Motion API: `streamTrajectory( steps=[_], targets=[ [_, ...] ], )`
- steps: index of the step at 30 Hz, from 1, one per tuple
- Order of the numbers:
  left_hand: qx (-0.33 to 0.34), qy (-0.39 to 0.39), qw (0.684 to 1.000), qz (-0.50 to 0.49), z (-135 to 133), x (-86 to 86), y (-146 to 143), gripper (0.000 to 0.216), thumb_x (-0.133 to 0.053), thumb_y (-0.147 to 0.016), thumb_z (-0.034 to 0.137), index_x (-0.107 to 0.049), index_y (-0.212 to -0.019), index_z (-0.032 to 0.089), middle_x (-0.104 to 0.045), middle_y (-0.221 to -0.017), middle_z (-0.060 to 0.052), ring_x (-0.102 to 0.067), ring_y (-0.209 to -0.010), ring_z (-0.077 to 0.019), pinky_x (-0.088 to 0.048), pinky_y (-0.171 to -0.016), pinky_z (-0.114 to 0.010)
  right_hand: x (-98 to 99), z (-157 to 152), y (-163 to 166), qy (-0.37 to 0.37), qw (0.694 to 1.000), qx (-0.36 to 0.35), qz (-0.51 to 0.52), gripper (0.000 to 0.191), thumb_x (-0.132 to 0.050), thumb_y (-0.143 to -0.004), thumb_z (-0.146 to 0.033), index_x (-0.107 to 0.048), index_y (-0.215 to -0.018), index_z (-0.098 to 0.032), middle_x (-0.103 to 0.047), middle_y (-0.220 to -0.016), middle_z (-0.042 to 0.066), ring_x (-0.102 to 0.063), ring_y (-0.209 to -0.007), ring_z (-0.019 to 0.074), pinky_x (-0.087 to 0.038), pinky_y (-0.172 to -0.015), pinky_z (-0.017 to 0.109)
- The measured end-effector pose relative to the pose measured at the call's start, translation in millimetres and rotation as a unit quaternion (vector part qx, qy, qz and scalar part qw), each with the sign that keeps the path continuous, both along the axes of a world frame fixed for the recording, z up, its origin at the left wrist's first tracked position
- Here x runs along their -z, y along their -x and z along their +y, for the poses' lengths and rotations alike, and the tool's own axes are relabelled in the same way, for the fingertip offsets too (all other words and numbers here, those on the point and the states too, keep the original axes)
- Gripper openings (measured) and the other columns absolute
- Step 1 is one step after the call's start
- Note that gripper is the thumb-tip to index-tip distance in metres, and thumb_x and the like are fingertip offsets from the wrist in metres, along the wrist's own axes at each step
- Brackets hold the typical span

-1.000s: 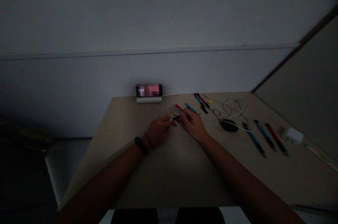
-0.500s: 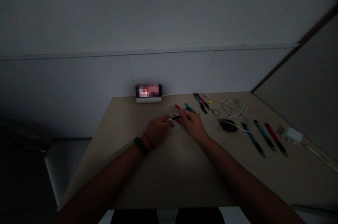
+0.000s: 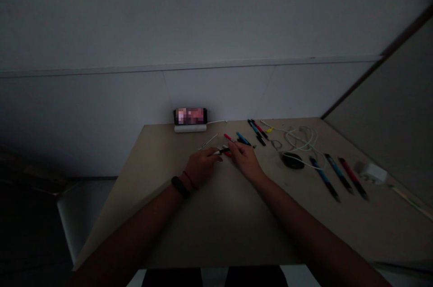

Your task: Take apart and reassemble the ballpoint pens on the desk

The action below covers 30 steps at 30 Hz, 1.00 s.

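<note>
Between my two hands is a pen (image 3: pixel 223 150) with a black section and a pale, silvery tip end. My left hand (image 3: pixel 202 164) is closed on the pale end. The fingers of my right hand (image 3: pixel 246 159) pinch the black end. A red pen part (image 3: pixel 228 137) lies just beyond my hands, and another red piece shows partly under them. A blue and black pen (image 3: pixel 243 138) rests behind my right hand, partly covered by it. Beyond my left hand lies a thin pale stick, like a refill (image 3: pixel 210 140).
A phone (image 3: pixel 190 116) leans on a white stand at the table's back edge. Blue and red pens (image 3: pixel 259 130) lie at the back. To the right are a coiled white cable (image 3: pixel 302 143), a black mouse (image 3: pixel 292 161), several more pens (image 3: pixel 334 172) and a white adapter (image 3: pixel 375 173).
My right fingers have shifted very slightly left along the pen. Everything on the table lies as before; the phone's picture differs.
</note>
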<state>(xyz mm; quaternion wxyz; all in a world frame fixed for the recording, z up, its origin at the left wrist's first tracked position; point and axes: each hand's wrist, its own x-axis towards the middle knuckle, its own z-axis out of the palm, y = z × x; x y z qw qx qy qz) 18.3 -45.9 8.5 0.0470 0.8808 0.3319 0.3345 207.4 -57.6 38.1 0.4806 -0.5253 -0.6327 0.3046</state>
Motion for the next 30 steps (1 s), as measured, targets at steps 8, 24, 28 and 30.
streamTrajectory(
  steps=[8, 24, 28, 30],
  targets=[
    [0.006, 0.015, 1.0, 0.001, -2.2, -2.8, 0.2, 0.029, -0.053, -0.086, 0.002, -0.072, -0.095, 0.021, -0.073, -0.111, -0.005, -0.07, -0.092, -0.0179, -0.056, -0.081, -0.029, 4.0, 0.0, -0.9, 0.02, 1.0, -0.008, 0.015, 0.058, -0.047, -0.089, -0.073, -0.049, -0.059, -0.023, -0.044, -0.054, -0.001, -0.042, -0.05, 0.0158, -0.03, -0.052, 0.03],
    [0.004, 0.009, 1.0, 0.002, -2.5, -3.5, -0.3, 0.029, -0.052, -0.087, 0.002, -0.071, -0.095, 0.021, -0.072, -0.107, -0.004, -0.069, -0.092, -0.0161, -0.056, -0.083, -0.028, 3.8, 1.8, 0.5, 0.023, 1.0, -0.011, 0.015, 0.06, -0.046, -0.086, -0.078, -0.048, -0.059, -0.024, -0.042, -0.055, -0.002, -0.042, -0.051, 0.0169, -0.029, -0.053, 0.029],
    [0.004, 0.004, 1.0, 0.004, -2.7, -3.5, -0.5, 0.028, -0.051, -0.087, 0.002, -0.072, -0.095, 0.021, -0.072, -0.107, -0.004, -0.069, -0.09, -0.0164, -0.057, -0.082, -0.029, 3.4, 1.7, 1.1, 0.03, 0.999, -0.011, 0.012, 0.06, -0.045, -0.086, -0.078, -0.048, -0.059, -0.024, -0.044, -0.055, -0.001, -0.041, -0.05, 0.0167, -0.029, -0.053, 0.029],
    [0.007, 0.001, 1.0, -0.002, -2.7, -3.5, -0.5, 0.028, -0.051, -0.088, 0.003, -0.072, -0.095, 0.021, -0.072, -0.107, -0.004, -0.069, -0.089, -0.0159, -0.057, -0.081, -0.028, 3.7, 1.8, 1.0, 0.033, 0.999, -0.013, 0.015, 0.059, -0.046, -0.087, -0.076, -0.048, -0.059, -0.024, -0.043, -0.054, -0.001, -0.041, -0.05, 0.0163, -0.029, -0.053, 0.029]
  ],
)
